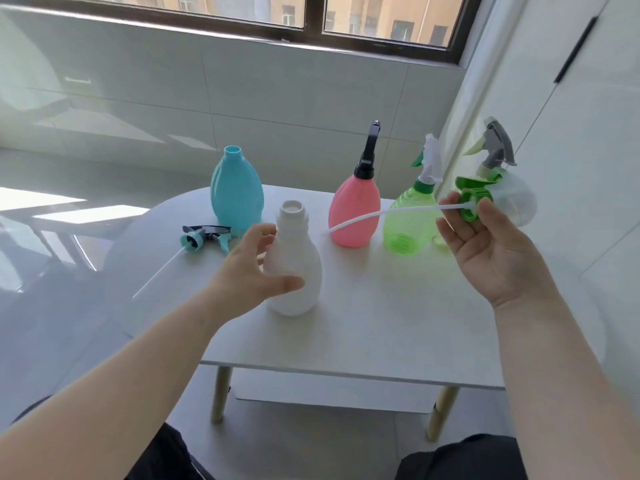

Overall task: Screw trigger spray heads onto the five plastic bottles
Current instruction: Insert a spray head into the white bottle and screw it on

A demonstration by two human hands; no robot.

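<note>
A white bottle [294, 268] with an open neck stands at the front of the white table [363, 334]. My left hand [247, 271] wraps around its left side, thumb in front. My right hand [485, 258] holds a green spray head [471, 197] in its fingertips to the right, with the white dip tube [388, 213] pointing left toward the bottle. A blue bottle [237, 192] stands open at the back left. A teal and black spray head [204, 237] lies beside it. The pink bottle [355, 209], green bottle [410, 220] and clear bottle [517, 199] carry spray heads.
The table stands against a white wall or cabinet on the right, below a window. Glossy grey floor lies to the left of the table. The loose teal head's thin tube reaches past the table's left edge. My dark-clothed knees are at the bottom of the view.
</note>
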